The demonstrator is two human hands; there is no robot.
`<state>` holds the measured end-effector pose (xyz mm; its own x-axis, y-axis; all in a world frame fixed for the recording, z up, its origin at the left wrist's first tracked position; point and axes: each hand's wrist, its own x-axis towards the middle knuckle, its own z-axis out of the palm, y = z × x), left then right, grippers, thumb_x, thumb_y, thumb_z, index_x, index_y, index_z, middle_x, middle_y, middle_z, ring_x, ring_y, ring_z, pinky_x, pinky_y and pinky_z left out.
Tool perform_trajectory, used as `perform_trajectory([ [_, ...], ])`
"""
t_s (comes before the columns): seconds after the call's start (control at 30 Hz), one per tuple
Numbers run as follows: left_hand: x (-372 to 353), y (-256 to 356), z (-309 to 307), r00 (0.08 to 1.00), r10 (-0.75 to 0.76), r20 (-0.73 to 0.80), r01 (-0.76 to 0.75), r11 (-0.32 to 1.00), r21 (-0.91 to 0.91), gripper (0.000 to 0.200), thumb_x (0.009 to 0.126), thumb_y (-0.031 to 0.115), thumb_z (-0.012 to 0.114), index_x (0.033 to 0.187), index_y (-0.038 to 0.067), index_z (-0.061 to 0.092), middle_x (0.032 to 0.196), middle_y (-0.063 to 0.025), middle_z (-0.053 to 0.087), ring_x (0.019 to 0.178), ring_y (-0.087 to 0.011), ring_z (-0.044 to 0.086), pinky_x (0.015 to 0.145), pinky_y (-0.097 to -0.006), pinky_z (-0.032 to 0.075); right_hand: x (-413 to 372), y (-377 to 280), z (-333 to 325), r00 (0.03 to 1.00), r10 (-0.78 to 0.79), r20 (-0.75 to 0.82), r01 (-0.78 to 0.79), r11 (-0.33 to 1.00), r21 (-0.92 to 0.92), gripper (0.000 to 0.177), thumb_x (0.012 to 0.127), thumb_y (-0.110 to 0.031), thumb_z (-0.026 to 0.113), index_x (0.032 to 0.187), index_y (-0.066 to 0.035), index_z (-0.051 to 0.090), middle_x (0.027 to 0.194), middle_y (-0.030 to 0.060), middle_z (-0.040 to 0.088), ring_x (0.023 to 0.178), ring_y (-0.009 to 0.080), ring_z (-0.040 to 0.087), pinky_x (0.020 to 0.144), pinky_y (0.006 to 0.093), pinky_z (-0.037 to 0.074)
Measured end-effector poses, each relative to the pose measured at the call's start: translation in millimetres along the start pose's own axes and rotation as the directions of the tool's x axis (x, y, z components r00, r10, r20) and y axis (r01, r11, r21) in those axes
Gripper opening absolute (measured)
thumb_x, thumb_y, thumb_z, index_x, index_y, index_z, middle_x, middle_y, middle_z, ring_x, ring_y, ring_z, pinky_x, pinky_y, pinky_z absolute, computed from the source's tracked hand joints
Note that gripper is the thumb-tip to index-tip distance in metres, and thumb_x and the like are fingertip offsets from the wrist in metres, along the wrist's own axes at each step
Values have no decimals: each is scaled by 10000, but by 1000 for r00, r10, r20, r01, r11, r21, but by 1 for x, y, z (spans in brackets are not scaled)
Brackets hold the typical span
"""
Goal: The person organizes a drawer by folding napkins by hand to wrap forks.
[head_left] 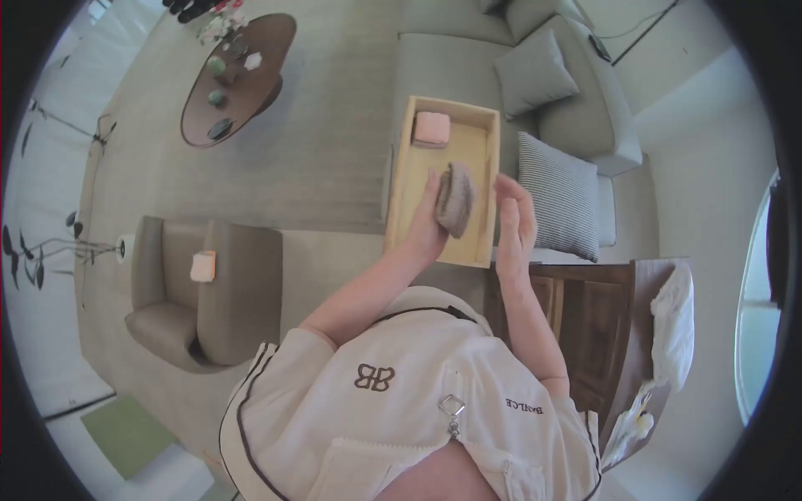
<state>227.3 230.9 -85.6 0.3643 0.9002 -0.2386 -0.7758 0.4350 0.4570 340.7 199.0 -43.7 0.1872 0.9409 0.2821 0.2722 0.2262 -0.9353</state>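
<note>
1. Hands meet over the wooden tray [415,179]: the left hand [428,225] pinches a grey folded cloth [456,199] upright, likely keeping its fold.
2. Right hand [515,219], flat with fingers together, stands just beside it.
3. Pink folded cloth [432,128] lies in the tray's far corner.

I'm standing in a living room of a home. A long grey sofa [451,67] runs ahead of me, set with a plain grey cushion [535,73] and a striped cushion [558,196], and a wooden tray [401,179] lies on its seat. A pale carpet [334,125] covers the floor. On it stands a dark oval coffee table [271,42] with small ornaments, and a taupe armchair [230,292] sits off to my left. A dark wooden cabinet [585,317] is just beside me, with a bright window [756,309] beyond it.
</note>
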Motion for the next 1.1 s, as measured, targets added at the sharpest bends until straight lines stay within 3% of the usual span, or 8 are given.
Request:
perform_trajectory([
  [0.2,-13,2,-3,908,414,67,-355,672,650,582,936,551,269,1296,105,369,1267,-34,364,1157,-132,335,997,-316,266,-3,-3,18,871,438,221,-470,874,121,204,835,-228,565,962,-68,560,810,-19,536,752,62,468,695,218,412],
  [0.3,-11,2,-14,919,314,-240,-204,897,393,654,934,534,287,1392,68,284,1456,-72,250,1343,-159,222,1110,-333,192,-6,6,16,954,294,57,-296,955,33,187,811,-159,584,958,-53,538,826,18,527,751,102,468,663,232,394],
  [0.4,5,-7,-60,923,-137,361,320,794,-517,819,871,658,211,1396,31,257,1414,-175,311,1304,-303,300,1085,-457,204,-11,21,10,939,-320,128,341,919,-197,257,750,5,569,1001,-51,556,1017,95,584,800,184,531,620,254,422],
  [0.5,0,-2,-51,942,-309,132,328,762,-558,614,851,554,428,1173,34,473,1267,-185,465,1164,-324,450,1016,-486,318,-11,7,-3,801,-147,581,253,962,-105,494,766,-117,685,1208,-43,479,1259,122,491,1165,247,420,964,358,319],
  [0.7,-9,-19,-16,952,-249,178,299,883,-363,536,863,491,520,1212,85,498,1196,-126,556,1062,-250,548,921,-385,434,2,-18,-9,898,-297,323,382,892,-241,477,912,-270,432,1331,-44,400,1373,124,390,1291,290,317,1069,430,222],
  [0.8,-6,-65,43,773,634,-12,-559,672,-485,719,886,569,348,1408,109,165,1443,-84,180,1327,-240,119,1080,-430,32,-6,-6,6,872,-307,381,415,878,-241,504,921,-280,385,1348,-12,374,1393,167,357,1306,335,290,1074,468,204],
  [0.97,-4,-33,-28,954,-273,125,300,883,-360,538,815,578,515,1094,122,462,1107,-84,513,1030,-252,506,820,-399,440,-13,14,11,961,-99,259,109,994,-27,497,924,-387,415,1266,-31,476,1276,139,466,1188,273,422,1001,419,311],
  [1.1,26,-8,-62,928,-314,202,373,770,-518,637,825,599,478,1150,51,508,1219,-136,521,1152,-271,479,875,-447,443,-10,32,12,978,205,-44,-200,976,88,274,902,-250,526,1067,-39,582,1031,69,601,973,166,553,871,290,426],
])
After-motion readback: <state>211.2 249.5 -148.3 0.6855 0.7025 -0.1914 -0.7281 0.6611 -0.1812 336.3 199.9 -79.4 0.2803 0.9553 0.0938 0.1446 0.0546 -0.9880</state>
